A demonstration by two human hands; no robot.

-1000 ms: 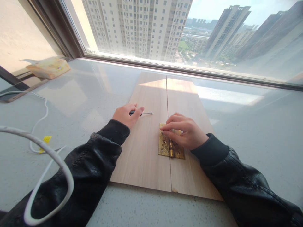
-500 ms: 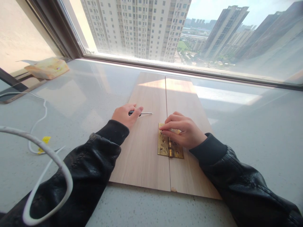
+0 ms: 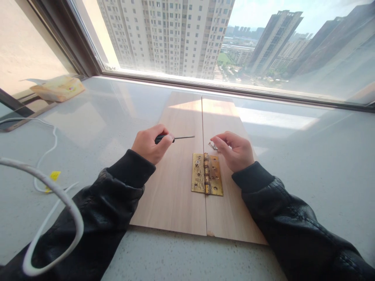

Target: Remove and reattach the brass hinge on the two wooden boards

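My left hand (image 3: 152, 143) is closed round the dark handle of a screwdriver (image 3: 184, 137), its thin shaft pointing right above the left board (image 3: 166, 187). A brass hinge (image 3: 198, 175) lies open across the seam, one leaf on each board. A screw head (image 3: 197, 162) shows in an upper hole of the left leaf; several other holes are visible. My right hand (image 3: 234, 150) is above the right board (image 3: 231, 210), thumb and fingers pinched together. Small silvery screws (image 3: 213, 146) show just under its fingertips; whether the fingers grip one is hard to make out.
Both boards rest on a pale speckled counter (image 3: 164, 257) below a large window. A white cable (image 3: 74, 210) loops up at the left, near my left sleeve; a yellow tag (image 3: 53, 180) lies behind it. A tissue pack (image 3: 61, 89) sits in the far left corner.
My right hand has left the hinge and moved up and right to the small screws, uncovering the screw head in the left leaf. The screwdriver in my left hand has shifted slightly right.
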